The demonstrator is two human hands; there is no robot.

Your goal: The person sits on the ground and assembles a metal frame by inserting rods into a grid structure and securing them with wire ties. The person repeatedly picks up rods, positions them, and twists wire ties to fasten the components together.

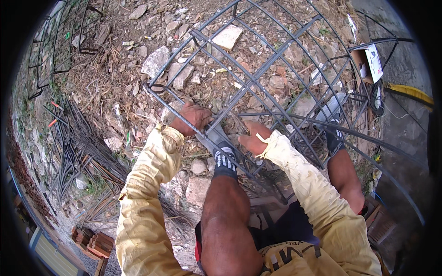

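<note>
Nearest the camera: two forearms in pale yellow long sleeves enter from the lower edge, with bare knees and a foot in a grey shoe with a black-and-white striped sock (224, 158) set between them on the rubble. Left hand (193, 117): grip closed around a dark ribbed steel bar of the grey welded-looking rebar cage (258, 78), at its near lower edge, holding the bar against the crossing. Right hand (251, 140): fingers curled tight on something small at the same junction; it looks like a thin tying tool or wire end (239, 125), but it is too small and shadowed to tell which. The cage lies on its side across the stony ground, its long bars running away from the person and its rectangular ties spaced along them. Judgement on progress: most crossings farther out already look fixed and the frame holds its shape, so the work appears well advanced; the near corner joint under the hands is the one in hand, and whether other joints remain loose cannot be read here. Farther left: a bundle of loose dark steel rods (69, 152) lies on the ground, and more bent frames (55, 41) lean beyond. Far right: an open cardboard box (368, 62) and a yellow hose (412, 92).
</note>
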